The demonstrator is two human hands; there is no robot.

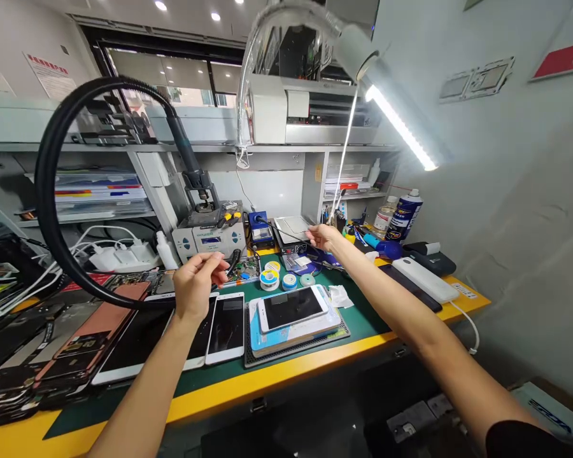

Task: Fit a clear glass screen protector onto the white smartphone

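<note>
My left hand (198, 280) hovers over the left part of the bench, near a circuit board (246, 270) and above the row of phones. Its thumb and fingers are pinched together; whatever lies between them, if anything, is hidden. Stretched toward the back, my right hand (325, 236) has its fingers closed at the right edge of a small device with a flat pale top (290, 228). What those fingertips grip is too small to name. In front of me, a white phone (293, 308) with a dark screen rests on a blue-and-white box (267, 337).
A black flexible hose (42, 159) loops across the left side. A lit tube lamp (401, 127) hangs at upper right. Tape or solder spools (270, 280) stand mid-bench. Another white phone (226, 324) lies left of the box. A spray can (407, 216) stands at right.
</note>
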